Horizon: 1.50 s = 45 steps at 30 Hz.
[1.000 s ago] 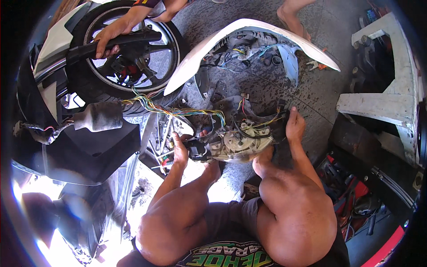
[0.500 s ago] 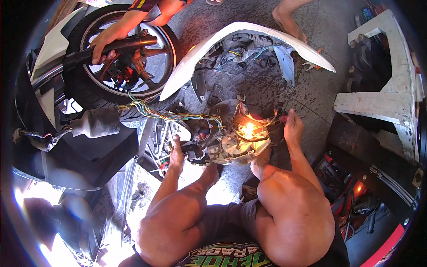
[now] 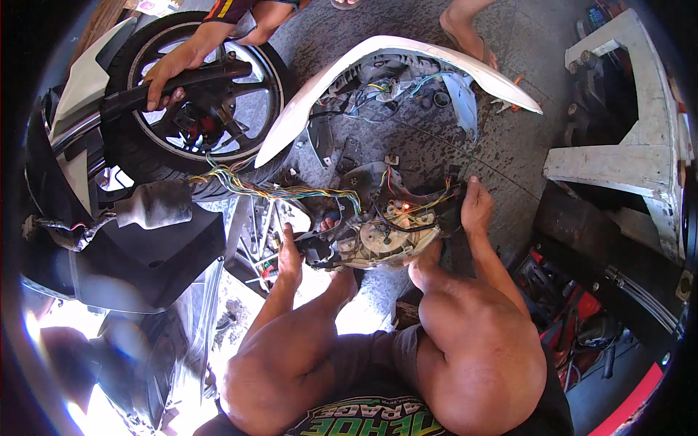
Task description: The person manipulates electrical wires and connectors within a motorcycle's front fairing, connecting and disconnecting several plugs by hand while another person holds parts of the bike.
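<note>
Between my knees sits a motorcycle light housing [image 3: 392,236], its back turned up, with a round pale socket area and loose wires. A small orange light [image 3: 406,206] shows among the wires on it. My left hand [image 3: 289,254] is closed around the housing's dark left end, with fingertips showing behind it. At the opposite end, my right hand [image 3: 476,207] is closed on the dark right edge, thumb up. A bundle of coloured wires [image 3: 276,190] runs from the housing to the left, toward the motorcycle's front.
Another person's hand [image 3: 169,76] grips a dark tube over the spoked wheel [image 3: 218,138] at upper left. Beyond the housing lies a white curved fairing [image 3: 392,45] with wiring inside. A white worn stand [image 3: 618,166] is at right, and a black panel [image 3: 156,254] at left.
The bright orange glow on the housing has shrunk to a small point, and the reflected orange light on the wheel and at right is gone. Both my hands keep their hold.
</note>
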Available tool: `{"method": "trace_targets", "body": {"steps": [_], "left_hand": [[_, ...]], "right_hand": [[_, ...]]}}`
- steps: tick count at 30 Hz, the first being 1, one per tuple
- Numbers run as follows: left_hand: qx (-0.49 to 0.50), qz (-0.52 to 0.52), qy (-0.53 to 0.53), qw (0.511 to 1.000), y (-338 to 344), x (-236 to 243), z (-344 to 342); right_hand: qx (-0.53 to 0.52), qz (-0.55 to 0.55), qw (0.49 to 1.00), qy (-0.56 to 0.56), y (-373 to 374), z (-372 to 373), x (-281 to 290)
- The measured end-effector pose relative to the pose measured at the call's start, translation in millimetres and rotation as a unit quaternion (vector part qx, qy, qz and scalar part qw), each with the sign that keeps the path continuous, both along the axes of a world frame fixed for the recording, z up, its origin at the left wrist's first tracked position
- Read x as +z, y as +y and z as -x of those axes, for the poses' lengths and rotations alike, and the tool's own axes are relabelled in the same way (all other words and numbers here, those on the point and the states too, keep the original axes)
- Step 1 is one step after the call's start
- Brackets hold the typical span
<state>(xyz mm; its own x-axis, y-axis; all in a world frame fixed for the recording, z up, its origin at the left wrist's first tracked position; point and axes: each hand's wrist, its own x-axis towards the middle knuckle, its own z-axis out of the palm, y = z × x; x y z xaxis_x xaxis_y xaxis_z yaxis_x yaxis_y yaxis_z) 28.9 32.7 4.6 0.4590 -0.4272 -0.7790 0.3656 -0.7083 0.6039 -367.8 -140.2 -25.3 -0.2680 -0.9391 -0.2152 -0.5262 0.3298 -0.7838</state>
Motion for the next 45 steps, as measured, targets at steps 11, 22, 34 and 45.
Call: {"method": "trace_targets", "body": {"steps": [11,22,34,45], "left_hand": [[0.080,0.023,0.067,0.994,-3,-4,3],[0.025,0.041,0.059,0.997,-1,4,12],[0.069,0.076,0.096,0.990,1,-5,13],[0.082,0.065,0.058,0.993,-1,-14,8]], "right_hand": [[-0.016,0.012,0.999,0.038,-4,-12,6],[0.009,-0.009,0.999,0.029,-2,-2,-2],[-0.008,0.032,0.999,0.029,-1,-4,-5],[-0.009,0.010,0.999,0.038,4,-5,1]]}}
